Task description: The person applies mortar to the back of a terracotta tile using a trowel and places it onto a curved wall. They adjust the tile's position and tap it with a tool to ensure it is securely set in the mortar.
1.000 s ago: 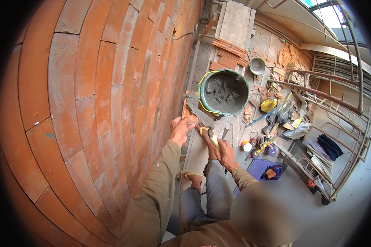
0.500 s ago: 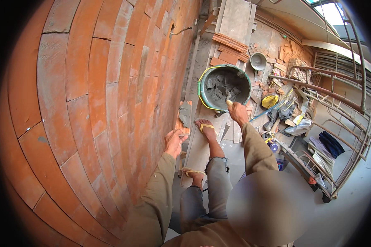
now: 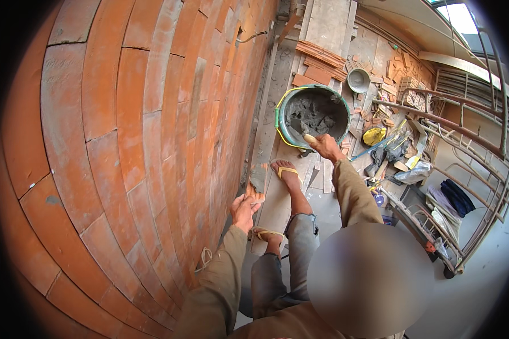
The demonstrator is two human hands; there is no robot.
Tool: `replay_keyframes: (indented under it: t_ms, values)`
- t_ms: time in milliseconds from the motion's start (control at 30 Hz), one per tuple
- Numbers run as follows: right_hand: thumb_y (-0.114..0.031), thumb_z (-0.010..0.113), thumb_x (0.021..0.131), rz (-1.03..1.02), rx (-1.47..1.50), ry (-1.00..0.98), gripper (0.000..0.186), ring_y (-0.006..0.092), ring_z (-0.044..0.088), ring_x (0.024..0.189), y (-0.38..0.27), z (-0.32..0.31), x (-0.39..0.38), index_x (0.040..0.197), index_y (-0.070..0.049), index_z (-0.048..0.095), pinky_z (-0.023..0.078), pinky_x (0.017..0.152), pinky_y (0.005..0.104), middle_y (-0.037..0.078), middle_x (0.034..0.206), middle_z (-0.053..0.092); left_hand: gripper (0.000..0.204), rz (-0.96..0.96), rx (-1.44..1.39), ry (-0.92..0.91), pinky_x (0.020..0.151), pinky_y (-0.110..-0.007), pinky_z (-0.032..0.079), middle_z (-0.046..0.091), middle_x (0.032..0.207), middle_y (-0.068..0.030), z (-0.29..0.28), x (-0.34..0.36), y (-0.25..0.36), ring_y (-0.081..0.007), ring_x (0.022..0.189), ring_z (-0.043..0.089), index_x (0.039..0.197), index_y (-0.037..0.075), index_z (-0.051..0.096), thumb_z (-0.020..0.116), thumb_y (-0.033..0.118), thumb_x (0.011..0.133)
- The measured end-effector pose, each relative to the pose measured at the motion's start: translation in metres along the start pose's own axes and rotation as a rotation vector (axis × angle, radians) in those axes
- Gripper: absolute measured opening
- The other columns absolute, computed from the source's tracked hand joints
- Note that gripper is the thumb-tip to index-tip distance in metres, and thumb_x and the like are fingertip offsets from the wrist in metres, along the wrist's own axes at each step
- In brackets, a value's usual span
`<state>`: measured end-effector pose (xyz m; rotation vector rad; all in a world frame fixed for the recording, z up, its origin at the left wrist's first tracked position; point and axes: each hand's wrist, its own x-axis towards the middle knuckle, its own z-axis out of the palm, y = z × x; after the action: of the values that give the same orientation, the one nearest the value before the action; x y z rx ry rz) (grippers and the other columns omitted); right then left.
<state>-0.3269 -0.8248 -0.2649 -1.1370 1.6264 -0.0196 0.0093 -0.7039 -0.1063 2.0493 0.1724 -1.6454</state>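
My left hand (image 3: 244, 212) is closed on the near end of a narrow orange clay tile (image 3: 255, 195), held beside the wall at the left. Grey mortar (image 3: 258, 177) covers part of its upper face. At the bucket's near rim, my right hand (image 3: 327, 148) grips a trowel by its pale handle (image 3: 309, 138). The trowel's blade reaches into the grey mortar (image 3: 316, 116) and is hard to make out there. A dark green bucket (image 3: 282, 129) with a yellow-green bail holds this mortar.
An orange tile wall (image 3: 147, 147) rises close on my left. Beyond the bucket lie stacked clay tiles (image 3: 320, 56) and a small grey bowl (image 3: 358, 81). Tile scraps, bags and a yellow bag (image 3: 374, 135) litter the right, beside metal scaffold frames (image 3: 458, 121). My sandalled feet stand on planks.
My left hand has drawn the tile nearer to me and tilted it. The trowel handle has shifted left along the bucket's near side. The whole view has moved slightly.
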Motion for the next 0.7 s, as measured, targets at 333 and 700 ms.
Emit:
replay_keyframes:
  t_ms: [333, 700]
  values:
    - [-0.028, 0.065, 0.090, -0.199, 0.254, 0.140, 0.048, 0.0197, 0.068, 0.094, -0.010, 0.003, -0.160, 0.130, -0.001, 0.062, 0.052, 0.086, 0.0325, 0.012, 0.100, 0.072, 0.046, 0.145, -0.042, -0.056, 0.071, -0.031, 0.061, 0.062, 0.118, -0.0157, 0.044, 0.009, 0.043, -0.0190, 0.092, 0.065, 0.134, -0.014, 0.048, 0.060, 0.004, 0.094]
    - [-0.017, 0.073, 0.084, -0.465, 0.017, 0.326, 0.063, 0.0368, 0.062, 0.082, -0.054, 0.089, -0.242, 0.140, -0.011, 0.045, 0.051, 0.067, 0.0451, 0.017, 0.102, 0.059, 0.043, 0.232, 0.035, -0.144, 0.073, -0.031, 0.060, 0.064, 0.116, -0.0153, 0.074, -0.004, 0.094, -0.0196, 0.093, 0.067, 0.132, -0.013, 0.051, 0.058, 0.003, 0.093]
